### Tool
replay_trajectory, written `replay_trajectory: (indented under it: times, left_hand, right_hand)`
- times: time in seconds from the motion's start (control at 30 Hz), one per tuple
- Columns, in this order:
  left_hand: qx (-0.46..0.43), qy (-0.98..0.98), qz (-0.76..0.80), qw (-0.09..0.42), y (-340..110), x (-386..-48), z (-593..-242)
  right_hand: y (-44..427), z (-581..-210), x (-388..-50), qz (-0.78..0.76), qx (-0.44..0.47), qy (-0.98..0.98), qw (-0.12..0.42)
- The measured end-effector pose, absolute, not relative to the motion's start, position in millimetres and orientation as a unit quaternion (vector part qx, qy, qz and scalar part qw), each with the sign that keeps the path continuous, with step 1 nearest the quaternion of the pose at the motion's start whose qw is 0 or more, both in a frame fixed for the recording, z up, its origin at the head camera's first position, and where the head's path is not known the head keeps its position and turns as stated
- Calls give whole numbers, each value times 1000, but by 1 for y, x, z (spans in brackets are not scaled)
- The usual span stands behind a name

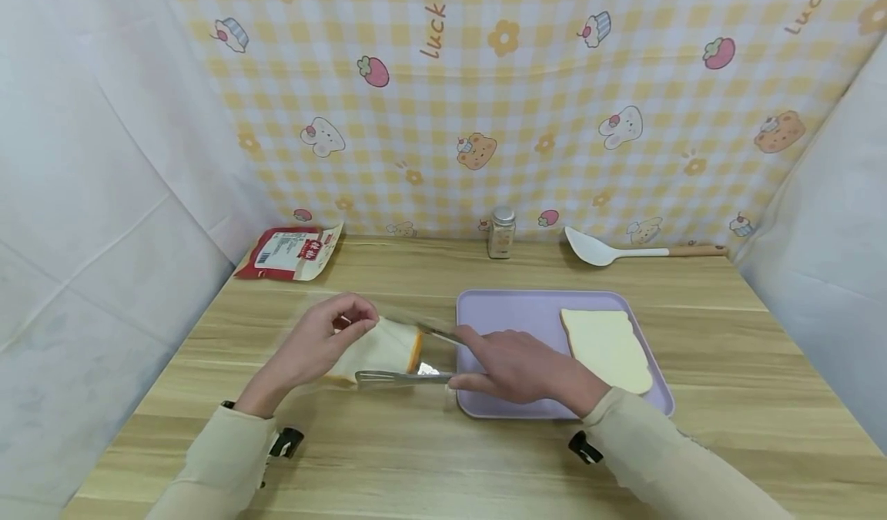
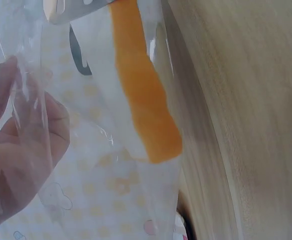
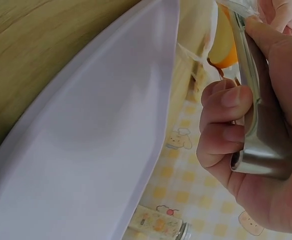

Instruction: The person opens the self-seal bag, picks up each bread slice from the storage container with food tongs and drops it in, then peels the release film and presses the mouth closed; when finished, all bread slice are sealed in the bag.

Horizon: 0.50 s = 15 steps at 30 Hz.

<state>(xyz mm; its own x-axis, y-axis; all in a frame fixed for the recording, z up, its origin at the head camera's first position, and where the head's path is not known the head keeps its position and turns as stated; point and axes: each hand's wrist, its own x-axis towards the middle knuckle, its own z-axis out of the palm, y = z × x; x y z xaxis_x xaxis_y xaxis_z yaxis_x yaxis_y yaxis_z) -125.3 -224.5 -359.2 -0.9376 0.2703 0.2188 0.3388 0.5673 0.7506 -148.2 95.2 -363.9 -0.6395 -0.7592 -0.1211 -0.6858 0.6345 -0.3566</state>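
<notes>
In the head view my left hand (image 1: 315,347) pinches the clear plastic bag (image 2: 100,200) between thumb and fingertips. Inside the bag lies white bread (image 1: 384,347) with an orange-brown crust (image 2: 146,100); how many slices there are I cannot tell. My right hand (image 1: 520,366) grips metal tongs (image 3: 268,150), thumb on one arm and fingers on the other. Spread apart, the tongs' arms point left toward the bread, one along its near edge. The tips seem to be within the bag. Beneath the right hand is a lilac tray (image 1: 516,308), bearing a bread slice (image 1: 606,350) on its right side.
A red and white food packet (image 1: 294,254) lies at the table's back left. Behind the tray stands a small seasoning jar (image 1: 502,233). To its right rests a white spatula (image 1: 603,252) with a wooden handle end. Patterned cloth (image 1: 485,104) hangs along the back.
</notes>
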Motion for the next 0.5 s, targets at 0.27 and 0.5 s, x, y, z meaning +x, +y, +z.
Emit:
replay_trajectory:
  times: [0.27,0.5]
  left_hand:
    - [-170,-884,-433,43,-226,-125,-360]
    - [-163,-885,-435,40,-228,-125,-362]
  right_hand:
    - [88,-364,-148,-137,-389,900,143]
    - [91,-365,-147,-147,-388,899,139]
